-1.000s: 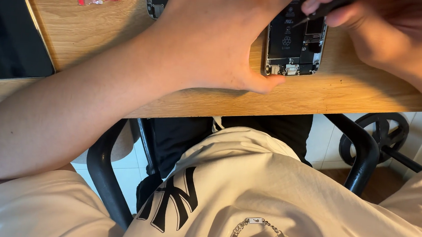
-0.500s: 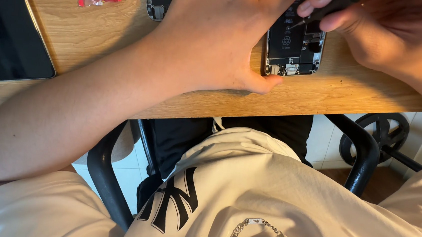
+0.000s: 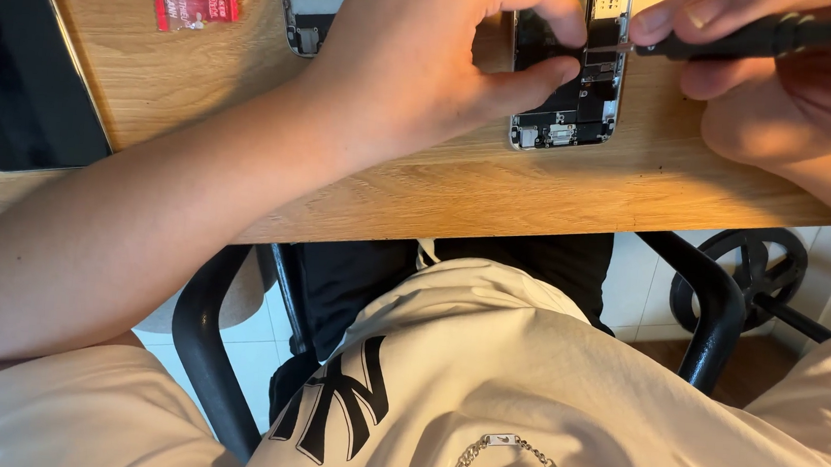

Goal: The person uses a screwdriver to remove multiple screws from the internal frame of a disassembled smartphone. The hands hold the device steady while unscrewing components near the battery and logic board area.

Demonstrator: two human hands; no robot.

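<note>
An opened phone body [image 3: 565, 117] lies on the wooden table [image 3: 498, 186], its circuit boards showing. My left hand [image 3: 439, 58] reaches over it, thumb and fingers pinched on its left edge and inner parts. My right hand [image 3: 802, 91] grips a black screwdriver [image 3: 747, 34], whose metal tip points left into the phone's upper part. The phone's top half is hidden by my hands.
A dark tablet [image 3: 29, 65] lies at the table's left. A small red packet [image 3: 194, 3] and another phone frame [image 3: 310, 3] sit near the top edge. Below the table are a black chair frame [image 3: 204, 345], a wheel [image 3: 753, 275] and white floor tiles.
My hands and the phone have shifted slightly lower in view. The screwdriver's tip now shows more plainly over the phone.
</note>
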